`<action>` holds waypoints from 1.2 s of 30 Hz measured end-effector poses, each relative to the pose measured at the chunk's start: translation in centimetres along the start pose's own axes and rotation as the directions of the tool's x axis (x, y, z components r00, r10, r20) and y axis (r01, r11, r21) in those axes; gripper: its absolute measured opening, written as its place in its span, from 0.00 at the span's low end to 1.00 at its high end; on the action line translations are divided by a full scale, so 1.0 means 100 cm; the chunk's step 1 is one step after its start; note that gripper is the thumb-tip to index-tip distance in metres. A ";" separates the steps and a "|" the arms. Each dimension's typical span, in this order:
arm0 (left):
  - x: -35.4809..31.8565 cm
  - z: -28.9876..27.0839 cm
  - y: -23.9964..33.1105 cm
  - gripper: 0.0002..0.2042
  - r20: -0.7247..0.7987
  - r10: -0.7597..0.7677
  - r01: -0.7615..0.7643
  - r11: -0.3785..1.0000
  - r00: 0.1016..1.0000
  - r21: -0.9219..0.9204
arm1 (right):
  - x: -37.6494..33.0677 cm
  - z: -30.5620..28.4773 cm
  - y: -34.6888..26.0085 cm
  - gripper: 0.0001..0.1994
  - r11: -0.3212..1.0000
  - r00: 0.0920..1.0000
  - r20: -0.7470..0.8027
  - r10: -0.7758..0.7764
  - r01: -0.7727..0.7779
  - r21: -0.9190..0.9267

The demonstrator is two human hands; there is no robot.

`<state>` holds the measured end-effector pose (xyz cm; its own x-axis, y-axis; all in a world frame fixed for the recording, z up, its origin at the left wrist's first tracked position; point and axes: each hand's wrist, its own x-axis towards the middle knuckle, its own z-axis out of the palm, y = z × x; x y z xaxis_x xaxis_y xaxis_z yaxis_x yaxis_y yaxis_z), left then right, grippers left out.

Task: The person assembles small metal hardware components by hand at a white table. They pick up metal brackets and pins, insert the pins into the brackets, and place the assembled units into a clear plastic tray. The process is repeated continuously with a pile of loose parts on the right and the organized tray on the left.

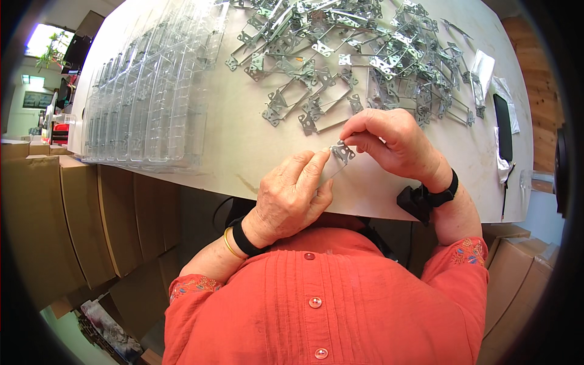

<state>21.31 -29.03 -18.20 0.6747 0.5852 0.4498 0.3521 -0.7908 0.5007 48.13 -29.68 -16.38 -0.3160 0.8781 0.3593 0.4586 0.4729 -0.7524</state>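
Observation:
Near the table's front edge, a small silver metal bracket with punched holes is held between my hands. My left hand pinches its left side between thumb and fingers; the palm faces down and hides part of the piece. At its upper right corner, the bent fingers of my right hand close on the edge. A thin line, perhaps a rod, runs from the bracket toward my left thumb. Just beyond my hands lie similar brackets joined by thin rods, part of a large tangled heap.
Clear plastic trays stand in rows on the left of the white table. At the right lie pliers-like metal pieces, white wrapping and a black flat object. Cardboard boxes flank the table below.

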 end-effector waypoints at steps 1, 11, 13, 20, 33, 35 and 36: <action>0.000 0.000 0.000 0.28 0.002 -0.001 0.001 1.000 1.000 0.000 | 0.000 -0.001 0.000 0.07 1.000 1.000 -0.005 0.003 -0.003 -0.006; 0.004 -0.004 -0.002 0.25 -0.038 -0.061 0.060 0.998 0.997 -0.032 | 0.000 -0.006 -0.005 0.07 0.999 1.000 0.011 0.027 -0.027 0.028; 0.004 -0.005 -0.003 0.25 -0.052 -0.053 0.052 0.998 0.997 -0.024 | 0.001 -0.008 -0.006 0.08 0.999 0.999 0.020 0.025 -0.025 0.029; 0.004 -0.006 -0.002 0.25 -0.053 -0.051 0.051 0.999 0.997 -0.015 | 0.001 -0.008 -0.006 0.07 1.000 0.999 0.042 0.010 -0.011 0.019; 0.004 -0.004 -0.002 0.26 -0.055 -0.041 0.040 0.999 0.998 -0.011 | 0.001 -0.007 -0.005 0.07 1.000 0.998 0.063 -0.002 0.002 0.007; 0.003 -0.004 -0.003 0.26 -0.055 -0.042 0.041 0.999 0.998 -0.010 | 0.001 -0.008 -0.005 0.07 1.000 0.997 0.082 0.003 -0.002 -0.007; 0.003 -0.004 -0.003 0.26 -0.054 -0.044 0.044 0.999 0.998 -0.011 | 0.002 -0.010 -0.006 0.07 1.000 0.995 0.101 0.015 -0.013 -0.020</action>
<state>21.12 -28.55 -17.88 0.6228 0.6283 0.4663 0.3738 -0.7625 0.5281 48.68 -29.74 -15.31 -0.3915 0.8733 0.2899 0.4795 0.4625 -0.7457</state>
